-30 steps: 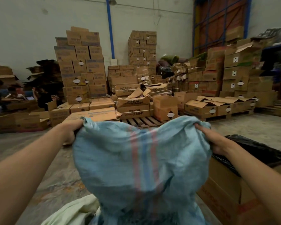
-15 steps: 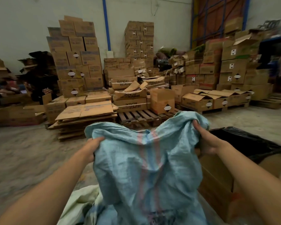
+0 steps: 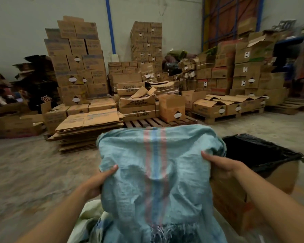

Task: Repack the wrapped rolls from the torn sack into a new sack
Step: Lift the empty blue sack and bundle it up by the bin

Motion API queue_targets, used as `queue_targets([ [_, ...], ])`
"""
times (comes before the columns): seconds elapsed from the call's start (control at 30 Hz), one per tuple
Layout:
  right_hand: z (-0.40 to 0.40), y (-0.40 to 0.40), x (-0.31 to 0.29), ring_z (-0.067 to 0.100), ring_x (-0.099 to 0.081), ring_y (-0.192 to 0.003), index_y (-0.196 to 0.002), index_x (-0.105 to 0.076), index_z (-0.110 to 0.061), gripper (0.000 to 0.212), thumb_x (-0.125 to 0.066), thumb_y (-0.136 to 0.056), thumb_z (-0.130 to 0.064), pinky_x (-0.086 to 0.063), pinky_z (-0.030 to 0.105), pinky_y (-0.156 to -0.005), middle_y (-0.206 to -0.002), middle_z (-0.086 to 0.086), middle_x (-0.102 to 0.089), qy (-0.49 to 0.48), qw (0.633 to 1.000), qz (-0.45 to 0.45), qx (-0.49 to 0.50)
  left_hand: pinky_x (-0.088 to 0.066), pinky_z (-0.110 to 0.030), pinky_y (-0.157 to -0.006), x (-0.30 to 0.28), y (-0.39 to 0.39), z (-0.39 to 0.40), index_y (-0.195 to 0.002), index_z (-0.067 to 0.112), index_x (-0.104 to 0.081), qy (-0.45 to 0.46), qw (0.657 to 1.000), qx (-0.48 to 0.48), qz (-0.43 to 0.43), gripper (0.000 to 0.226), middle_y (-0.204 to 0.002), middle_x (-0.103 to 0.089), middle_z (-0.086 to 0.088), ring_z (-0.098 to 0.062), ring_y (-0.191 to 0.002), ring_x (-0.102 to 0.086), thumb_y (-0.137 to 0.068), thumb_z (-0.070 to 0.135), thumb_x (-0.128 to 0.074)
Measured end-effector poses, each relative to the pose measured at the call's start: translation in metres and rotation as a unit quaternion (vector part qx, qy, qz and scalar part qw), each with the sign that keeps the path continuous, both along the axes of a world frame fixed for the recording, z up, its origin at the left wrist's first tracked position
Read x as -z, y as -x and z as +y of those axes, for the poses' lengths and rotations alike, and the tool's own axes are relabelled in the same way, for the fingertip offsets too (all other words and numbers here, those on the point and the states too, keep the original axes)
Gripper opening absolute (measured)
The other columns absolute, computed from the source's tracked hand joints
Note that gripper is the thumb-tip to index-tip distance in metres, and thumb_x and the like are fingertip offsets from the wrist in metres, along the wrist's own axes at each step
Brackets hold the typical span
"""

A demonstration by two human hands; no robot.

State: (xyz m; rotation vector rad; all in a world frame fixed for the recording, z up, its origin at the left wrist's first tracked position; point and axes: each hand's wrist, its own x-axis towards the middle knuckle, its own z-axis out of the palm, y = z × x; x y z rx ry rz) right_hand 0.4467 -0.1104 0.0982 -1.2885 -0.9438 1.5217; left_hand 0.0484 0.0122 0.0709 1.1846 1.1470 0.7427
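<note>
Far left, low brown boxes (image 3: 11, 125) sit on the gray floor (image 3: 25, 172). Next to them a flat pile of folded cardboard (image 3: 88, 127) lies on the floor, and behind it a tall stack of boxes (image 3: 75, 64) stands against the wall. A blue pipe (image 3: 110, 25) runs up that wall.

The left hand (image 3: 98, 181) grips the left side of the blue sack (image 3: 153, 172), with the fingers curled into the cloth. The sack is held up in the middle, close to the person. It is light blue, with red and blue stripes running down its middle. Its bottom edge looks frayed, with loose threads hanging. The top of the sack flops over in soft folds. Whether rolls are inside cannot be told. Under it on the left, a pale cloth (image 3: 89, 216) peeks out.

Behind the sack, a wooden pallet (image 3: 153, 121) carries boxes that say WIPER BLADE (image 3: 139, 109).

The right hand (image 3: 219, 163) grips the right side of the sack, thumb on top and fingers tucked behind.

Just right of the sack stands a big cardboard box (image 3: 235, 204) with a black plastic bag (image 3: 260, 151) lining its open top. Farther back on the right, more boxes (image 3: 228, 106) sit on another pallet, with higher stacks behind them.
</note>
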Motion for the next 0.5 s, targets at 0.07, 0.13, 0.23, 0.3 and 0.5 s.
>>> queue_targets([
  [0.07,0.005,-0.001,0.011,0.031,-0.066,-0.108,-0.121,-0.062,-0.005,0.11,-0.102,-0.023,-0.036,-0.052,0.047,-0.093,-0.111,0.015,-0.073,0.043,0.997,-0.056,-0.008,-0.055,-0.039,-0.083,0.015,-0.01,0.01,-0.109,0.016,-0.064,-0.049,0.996,-0.072,0.026,0.045,-0.107,-0.071,-0.01,-0.026,-0.095,-0.068,-0.079,0.046,-0.075],
  [0.13,0.01,-0.004,0.011,0.031,-0.07,-0.096,-0.126,-0.061,-0.001,0.092,-0.098,-0.048,-0.032,-0.054,0.047,-0.093,-0.1,0.017,-0.075,0.059,0.991,-0.103,0.055,-0.053,-0.038,-0.085,0.005,-0.016,0.013,-0.097,0.013,-0.064,-0.089,0.988,-0.123,0.02,0.035,-0.108,-0.069,-0.013,-0.025,-0.092,-0.065,-0.08,0.041,-0.076],
  [0.23,0.019,-0.017,0.0,0.025,-0.074,-0.072,-0.115,-0.067,-0.001,0.044,-0.06,-0.094,-0.038,-0.061,0.036,-0.064,-0.085,0.014,-0.076,-0.01,0.986,0.018,0.167,-0.059,-0.036,-0.077,-0.029,-0.009,0.032,-0.113,0.002,-0.062,-0.071,0.979,-0.126,-0.145,0.044,-0.106,-0.069,-0.019,-0.029,-0.089,-0.067,-0.092,0.04,-0.061],
  [0.3,0.01,-0.03,-0.001,0.025,-0.074,-0.079,-0.112,-0.07,-0.01,0.057,-0.054,-0.087,-0.059,-0.059,0.036,-0.061,-0.095,0.01,-0.076,-0.111,0.964,0.155,0.183,-0.055,-0.041,-0.089,-0.035,0.009,0.036,-0.134,0.006,-0.053,-0.068,0.976,-0.079,-0.192,0.08,-0.118,-0.066,-0.017,-0.033,-0.11,-0.063,-0.08,0.064,-0.061],
  [0.5,-0.01,-0.02,0.05,0.02,-0.072,-0.098,-0.116,-0.064,-0.009,0.08,-0.094,-0.048,-0.037,-0.058,0.037,-0.083,-0.105,0.002,-0.076,0.021,0.976,-0.195,-0.09,-0.058,-0.04,-0.078,0.022,0.03,0.018,-0.131,0.0,-0.057,0.039,0.998,0.023,0.037,0.073,-0.11,-0.071,-0.02,-0.03,-0.087,-0.072,-0.071,0.038,-0.076],
])
